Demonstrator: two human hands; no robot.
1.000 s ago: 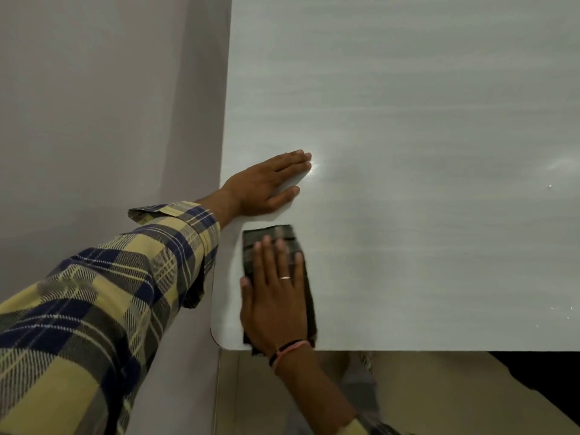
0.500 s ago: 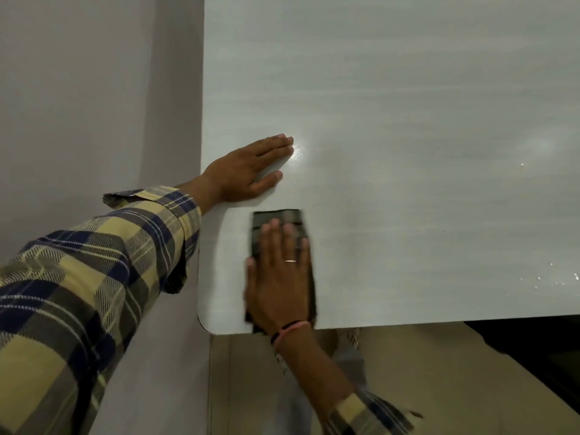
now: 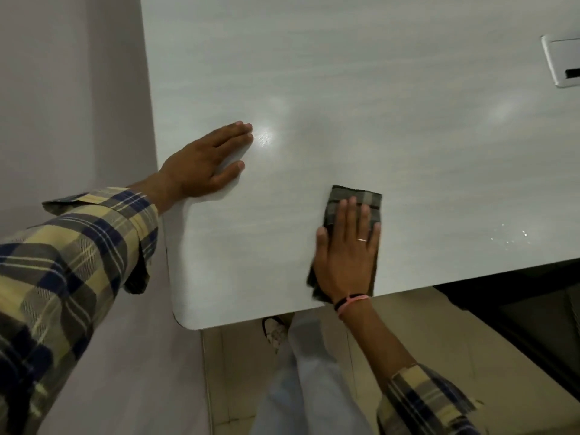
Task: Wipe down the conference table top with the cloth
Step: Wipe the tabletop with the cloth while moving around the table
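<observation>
On the table top (image 3: 376,89), flat hands: right (image 3: 346,255) slid cloth (image 3: 354,199) rightward; left (image 3: 204,164) stayed.

A long-sleeved plaid shirt in pale yellow, navy and grey is worn, its left sleeve (image 3: 69,277) ending in an unbuttoned cuff and its right sleeve (image 3: 420,403) pushed up the forearm. A thin ring (image 3: 362,240) is seen on the right hand (image 3: 345,259), and black and pink bands (image 3: 350,301) circle that wrist. Light trousers (image 3: 307,387) and a pale shoe (image 3: 276,331) are visible below.
</observation>
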